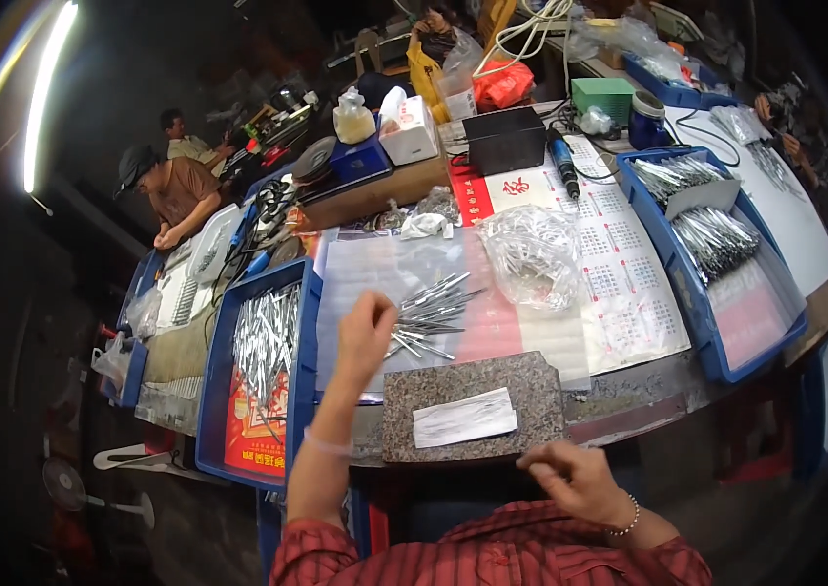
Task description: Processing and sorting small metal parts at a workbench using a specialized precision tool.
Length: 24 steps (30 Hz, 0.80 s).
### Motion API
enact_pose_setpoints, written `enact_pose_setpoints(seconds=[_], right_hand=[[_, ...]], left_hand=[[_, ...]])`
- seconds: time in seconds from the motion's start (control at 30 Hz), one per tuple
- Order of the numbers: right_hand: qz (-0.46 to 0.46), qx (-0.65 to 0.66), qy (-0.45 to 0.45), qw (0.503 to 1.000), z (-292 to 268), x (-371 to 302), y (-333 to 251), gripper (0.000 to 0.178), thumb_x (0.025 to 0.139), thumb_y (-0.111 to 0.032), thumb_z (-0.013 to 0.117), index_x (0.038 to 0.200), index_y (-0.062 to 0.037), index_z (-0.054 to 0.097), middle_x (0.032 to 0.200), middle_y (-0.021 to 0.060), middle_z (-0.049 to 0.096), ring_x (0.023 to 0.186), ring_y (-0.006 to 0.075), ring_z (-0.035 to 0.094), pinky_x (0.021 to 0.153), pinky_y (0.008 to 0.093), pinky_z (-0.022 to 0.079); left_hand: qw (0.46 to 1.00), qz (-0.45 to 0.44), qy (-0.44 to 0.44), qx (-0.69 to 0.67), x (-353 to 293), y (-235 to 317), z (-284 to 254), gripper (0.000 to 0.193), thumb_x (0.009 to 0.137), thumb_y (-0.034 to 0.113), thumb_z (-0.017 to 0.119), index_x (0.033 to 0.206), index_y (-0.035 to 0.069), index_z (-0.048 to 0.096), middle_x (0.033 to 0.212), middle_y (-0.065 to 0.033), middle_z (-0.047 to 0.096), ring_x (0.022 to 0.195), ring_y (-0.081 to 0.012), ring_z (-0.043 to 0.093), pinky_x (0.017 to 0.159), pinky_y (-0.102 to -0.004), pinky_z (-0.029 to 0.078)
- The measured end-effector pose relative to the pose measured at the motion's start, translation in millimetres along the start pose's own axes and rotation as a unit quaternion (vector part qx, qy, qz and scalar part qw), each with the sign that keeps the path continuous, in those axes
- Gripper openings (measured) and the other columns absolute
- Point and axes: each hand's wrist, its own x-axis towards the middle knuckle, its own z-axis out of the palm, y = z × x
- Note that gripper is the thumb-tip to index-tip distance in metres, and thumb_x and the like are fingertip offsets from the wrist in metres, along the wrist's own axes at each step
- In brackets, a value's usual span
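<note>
My left hand (368,330) is closed, fingers curled, at the left edge of a fanned pile of slim, pointed silvery metal pieces that look like tweezers (435,311). Its fingertips are turned away, so whatever they grip is hidden. The pile lies on clear plastic sheeting (355,262). Closer to me is a speckled stone slab (531,396) with a folded whitish cloth or paper (465,418) on top. By the slab's near right corner hovers my right hand (578,481), fingers loosely bent and thumb a little apart, with nothing visible in it.
Blue trays of similar metal pieces flank me, one left (309,322) and one right (722,342). Beyond the pile sit a filled clear plastic bag (531,256), a black box (504,140) and a blue-black power tool (563,166). Another person (180,195) works at far left.
</note>
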Motion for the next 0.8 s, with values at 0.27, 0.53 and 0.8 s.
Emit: enact_pose_setpoints(seconds=[0.27, 0.53, 0.8], right_hand=[[0.099, 0.332, 0.064, 0.936, 5.2, 18.5, -1.0, 0.021, 0.092, -0.006, 0.064, 0.111, -0.0010, 0.057, 0.082, 0.0065, 0.069, 0.054, 0.0034, 0.052, 0.045, 0.0185, 0.039], [0.059, 0.206, -0.120, 0.969, 32.4, 12.6, -2.3, 0.013, 0.090, -0.009, 0.067, 0.096, 0.0021, 0.067, 0.086, 0.0064, 0.071, 0.077, 0.0113, 0.065, 0.068, 0.0250, 0.050], [0.005, -0.101, 0.051, 0.994, -24.3, 89.7, 4.8, 0.014, 0.091, -0.015, 0.065, 0.093, -0.0017, 0.066, 0.070, 0.0083, 0.066, 0.061, 0.0121, 0.061, 0.057, 0.0276, 0.047]], left_hand=[[0.978, 0.103, -0.113, -0.141, -155.7, 126.3, -4.8, 0.017, 0.078, -0.001, 0.072, 0.092, 0.003, 0.064, 0.085, -0.0120, 0.064, 0.076, -0.0286, 0.064, 0.065, -0.0345, 0.052], [0.815, -0.172, -0.037, -0.551, -198.3, 108.6, -8.4, 0.018, 0.085, -0.006, 0.068, 0.102, -0.003, 0.063, 0.094, -0.0069, 0.063, 0.084, -0.0116, 0.060, 0.075, -0.0248, 0.049], [0.859, -0.134, 0.018, -0.494, -221.1, 89.8, -9.9, 0.011, 0.088, -0.005, 0.063, 0.098, -0.003, 0.064, 0.094, -0.0094, 0.060, 0.083, -0.0130, 0.059, 0.075, -0.0239, 0.048]])
